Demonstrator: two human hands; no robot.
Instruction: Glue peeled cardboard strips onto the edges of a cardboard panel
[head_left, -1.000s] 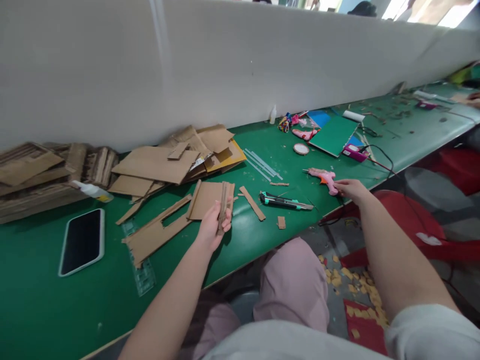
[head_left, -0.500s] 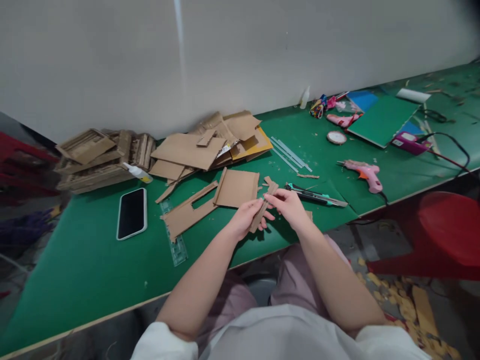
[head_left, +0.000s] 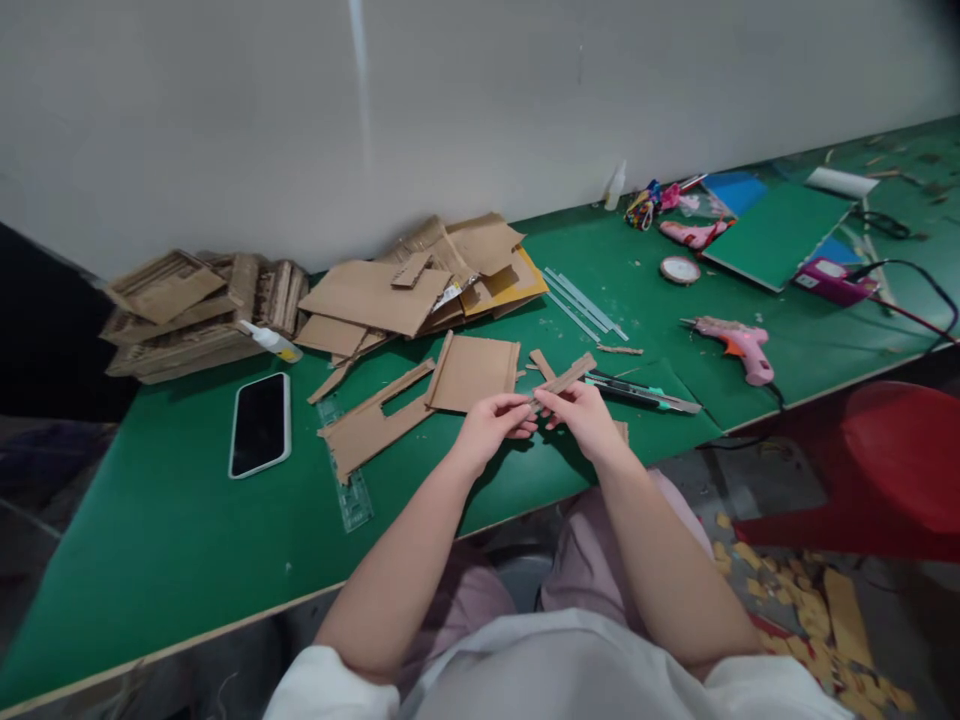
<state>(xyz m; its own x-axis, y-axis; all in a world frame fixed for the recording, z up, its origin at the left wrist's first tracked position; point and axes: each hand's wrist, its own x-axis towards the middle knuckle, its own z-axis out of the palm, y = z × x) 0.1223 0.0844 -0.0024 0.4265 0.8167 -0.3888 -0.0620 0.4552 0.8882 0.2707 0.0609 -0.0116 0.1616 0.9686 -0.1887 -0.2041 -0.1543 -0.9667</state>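
Between my two hands is a narrow cardboard strip [head_left: 568, 374], slanting up to the right above the green table. My left hand [head_left: 495, 422] pinches its lower left end with closed fingers. Close beside it, my right hand [head_left: 576, 412] grips the strip with thumb and fingers, its far end sticking out past them. Just beyond my hands lies a square cardboard panel [head_left: 478, 375] with raised edge strips. Left of that is a cardboard piece with a cut-out slot [head_left: 375, 437], lying partly over a clear green ruler [head_left: 355, 503]. A utility knife [head_left: 645, 394] rests right of my right hand.
A phone [head_left: 260, 425] and a glue bottle [head_left: 274, 343] lie on the left. Cardboard sheets [head_left: 375, 297] and stacked cardboard frames [head_left: 195, 315] line the wall. On the right are a pink glue gun [head_left: 731, 345], a tape roll [head_left: 679, 270] and a red stool [head_left: 900, 450].
The cardboard strip has turned from steeply upright to a flatter slant, its far end now pointing right. My fingers have shifted along it, both hands now close together at its lower part.
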